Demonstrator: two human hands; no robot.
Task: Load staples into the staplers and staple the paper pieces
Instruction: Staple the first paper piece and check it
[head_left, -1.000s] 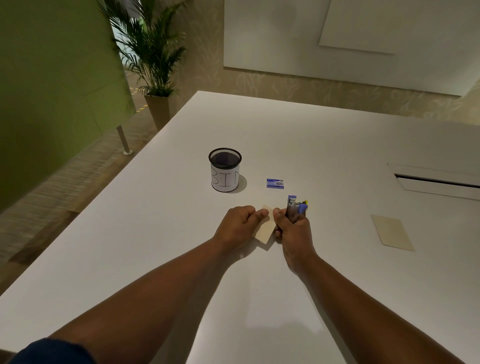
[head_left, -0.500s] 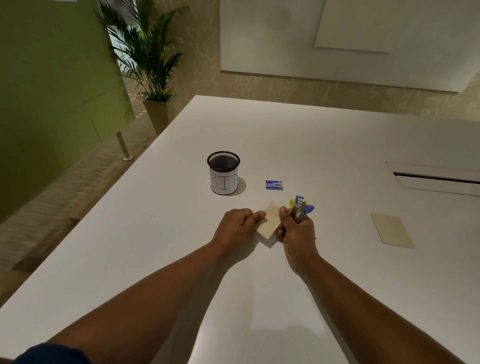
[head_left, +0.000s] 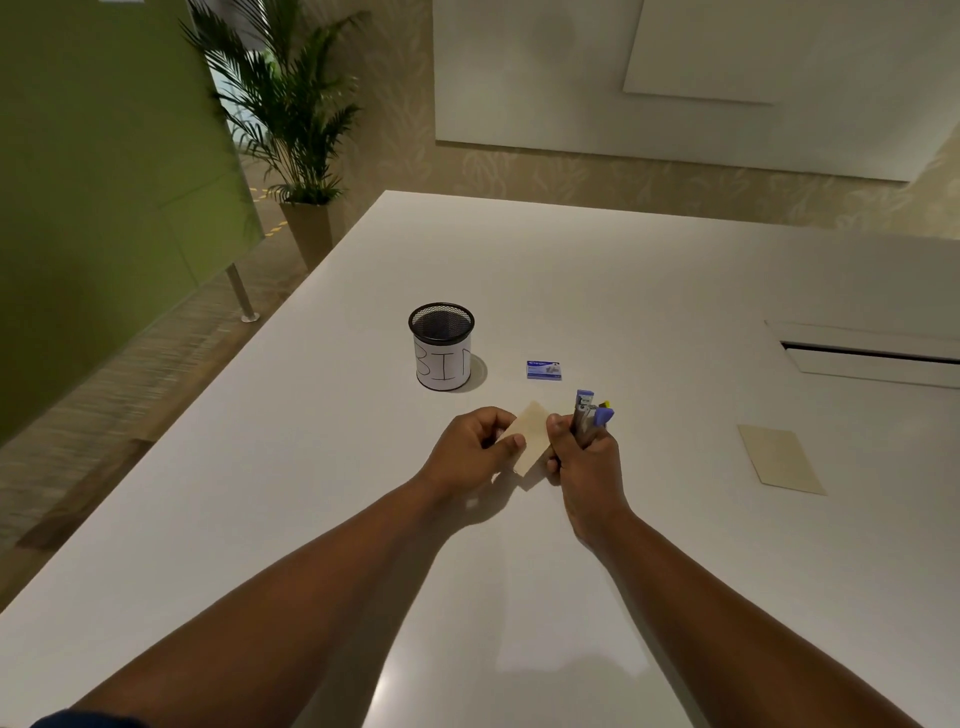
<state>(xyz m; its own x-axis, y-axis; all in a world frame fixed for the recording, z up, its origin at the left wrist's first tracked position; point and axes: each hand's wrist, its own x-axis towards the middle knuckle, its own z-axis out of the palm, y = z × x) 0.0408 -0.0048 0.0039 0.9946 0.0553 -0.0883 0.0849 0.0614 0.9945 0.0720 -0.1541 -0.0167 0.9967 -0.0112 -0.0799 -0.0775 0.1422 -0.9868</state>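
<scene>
My left hand (head_left: 475, 449) pinches a small beige paper piece (head_left: 531, 435) by its left edge, just above the white table (head_left: 311, 519). My right hand (head_left: 584, 462) grips a small purple and grey stapler (head_left: 587, 413) upright, its thumb touching the paper's right edge. A bit of yellow shows behind the stapler. A blue staple box (head_left: 544, 370) lies flat on the table beyond my hands. A second beige paper piece (head_left: 779, 458) lies to the right.
A black mesh cup labelled BIN (head_left: 442, 353) stands left of the staple box. A cable slot (head_left: 872, 358) is recessed in the table at far right. A potted palm (head_left: 296, 119) and a green partition (head_left: 104, 182) stand off the table's left side.
The paper piece has been lifted and tilted up between my hands. The stapler has shifted slightly right and away from the paper's edge. My left fingers have opened a little around the paper.
</scene>
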